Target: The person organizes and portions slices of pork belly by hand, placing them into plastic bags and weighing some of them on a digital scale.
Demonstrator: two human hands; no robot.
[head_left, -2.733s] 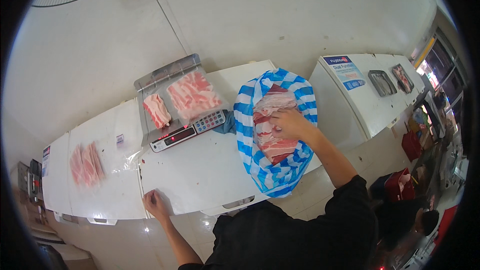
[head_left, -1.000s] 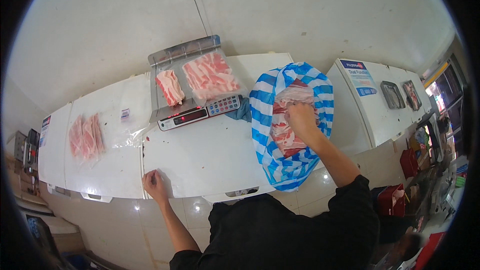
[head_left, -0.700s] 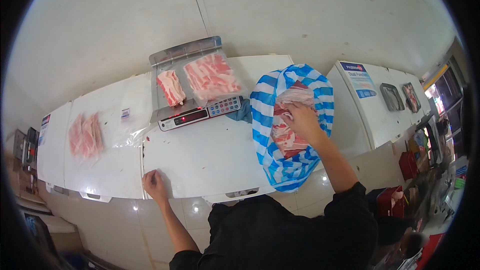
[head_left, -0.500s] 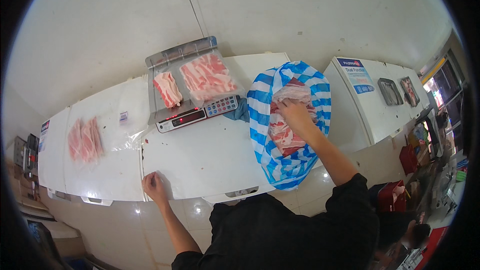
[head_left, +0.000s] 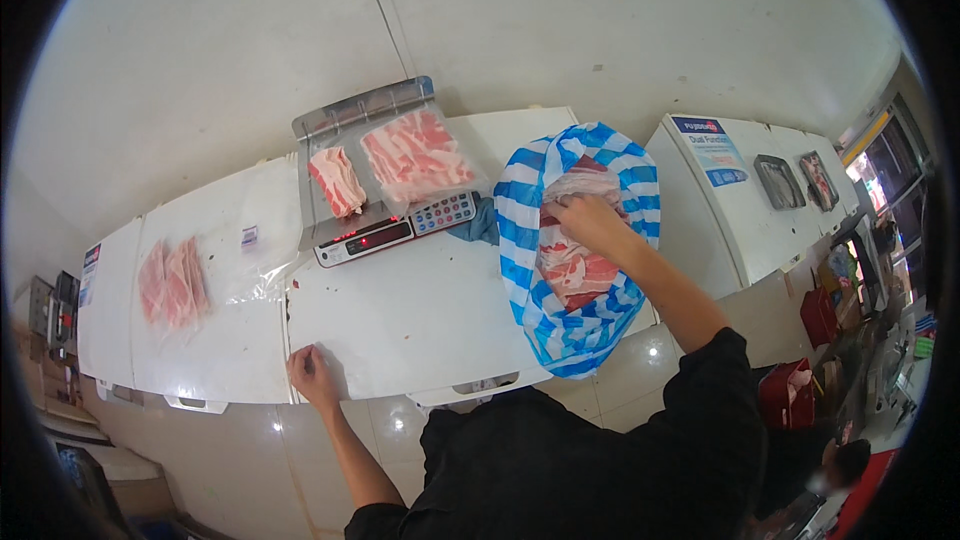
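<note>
Two hands work well apart on the white counter (head_left: pixel 400 320). At far left, a clear bag of sliced meat (head_left: pixel 172 283) lies flat. The left hand (head_left: pixel 312 376) rests empty on the counter's near edge, fingers loosely curled. Behind it, a scale (head_left: pixel 385 180) carries two packs of sliced meat (head_left: pixel 415 152). Farther right, the right hand (head_left: pixel 590 223) reaches into the blue-and-white striped bag (head_left: pixel 575 250), gripping a meat pack (head_left: pixel 570 265) inside.
</note>
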